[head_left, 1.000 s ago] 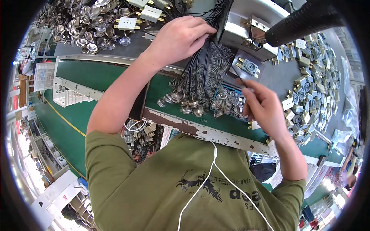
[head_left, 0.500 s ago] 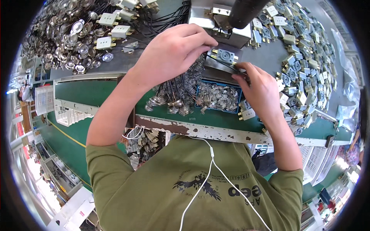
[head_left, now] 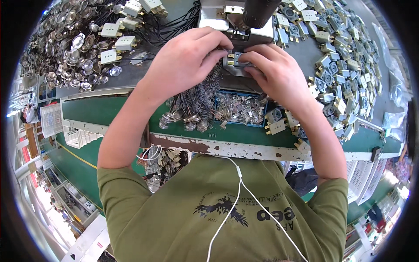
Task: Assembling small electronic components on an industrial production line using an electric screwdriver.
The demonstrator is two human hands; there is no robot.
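Just in front of the metal housing (head_left: 265,36), a grey block (head_left: 236,60) lies on a small plate (head_left: 238,71), with the right hand (head_left: 279,75) curled over its right end and the thumb and forefinger of the left hand (head_left: 185,61) nearly meeting by its left; whether either grip holds anything, I cannot tell. A sideways nudge could skew the block, and heaped springs (head_left: 200,95), nearer the wearer than the housing, could snag on passing fingers.
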